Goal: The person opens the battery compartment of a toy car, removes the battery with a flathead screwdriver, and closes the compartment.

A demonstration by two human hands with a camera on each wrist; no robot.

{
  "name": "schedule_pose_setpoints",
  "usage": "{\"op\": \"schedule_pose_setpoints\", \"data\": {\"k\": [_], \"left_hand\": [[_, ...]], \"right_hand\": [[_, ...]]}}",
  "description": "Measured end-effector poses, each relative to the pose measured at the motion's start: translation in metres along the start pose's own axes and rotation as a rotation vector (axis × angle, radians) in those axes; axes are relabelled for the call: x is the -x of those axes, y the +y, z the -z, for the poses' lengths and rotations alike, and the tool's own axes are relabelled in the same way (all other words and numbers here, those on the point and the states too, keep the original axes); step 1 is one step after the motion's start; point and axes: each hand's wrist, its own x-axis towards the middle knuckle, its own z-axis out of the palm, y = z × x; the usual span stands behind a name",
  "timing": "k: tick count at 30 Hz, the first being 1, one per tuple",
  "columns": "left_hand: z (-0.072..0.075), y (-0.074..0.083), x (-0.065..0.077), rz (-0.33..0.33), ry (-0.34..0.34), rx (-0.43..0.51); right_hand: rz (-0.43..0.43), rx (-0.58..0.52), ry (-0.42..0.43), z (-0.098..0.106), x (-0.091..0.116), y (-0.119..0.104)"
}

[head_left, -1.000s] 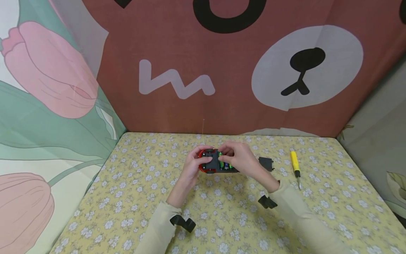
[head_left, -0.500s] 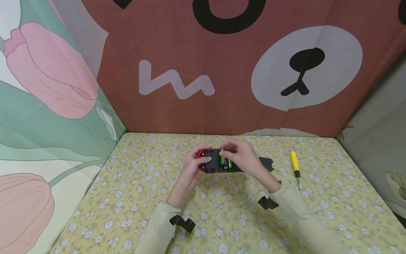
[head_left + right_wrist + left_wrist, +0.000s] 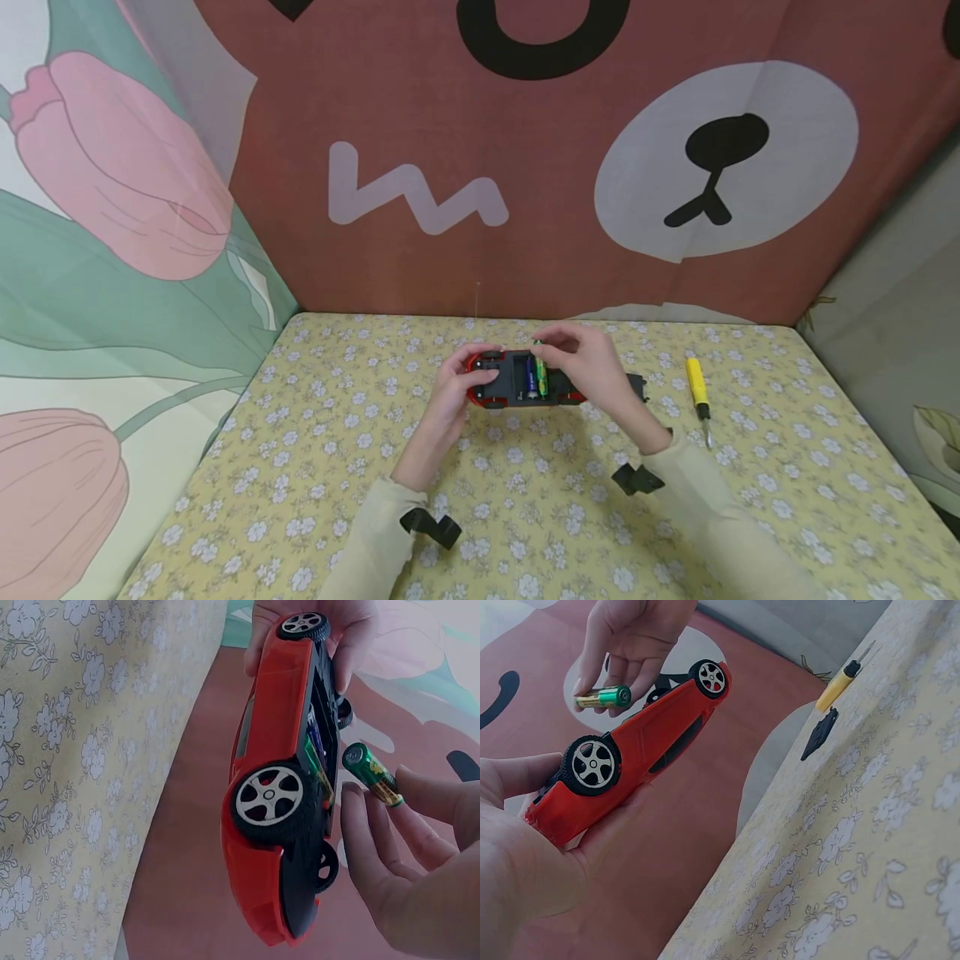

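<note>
A red toy car (image 3: 277, 712) with black tyres is held bottom up above the table by my left hand (image 3: 453, 385), thumb on the black underside and fingers round one end. Its battery compartment (image 3: 519, 379) lies uncovered, with a blue battery (image 3: 531, 379) and a green battery (image 3: 313, 757) visible inside. My right hand (image 3: 588, 367) pinches another green battery (image 3: 604, 697) between thumb and fingers, just outside the compartment. In the right wrist view, that battery (image 3: 371, 772) is apart from the car.
A black battery cover (image 3: 821, 735) lies on the flowered tablecloth (image 3: 480, 500), partly behind the right hand in the head view. Farther right is a screwdriver (image 3: 697, 387) with a yellow handle. A printed cloth (image 3: 420, 275) rises behind the table.
My right hand has lifted a green battery out of the compartment and shifted slightly right with it. The left hand and car have stayed nearly still.
</note>
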Motion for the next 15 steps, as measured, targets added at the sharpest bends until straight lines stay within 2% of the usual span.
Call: {"op": "schedule_pose_setpoints", "data": {"k": [7,15], "left_hand": [[0.000,0.001,0.001,0.009,0.021,0.006],[0.001,0.001,0.001,-0.002,0.025,0.007]], "right_hand": [[-0.032,-0.084,0.007,0.007,0.001,0.002],[-0.032,-0.095,0.032,0.015,0.001,0.010]]}}
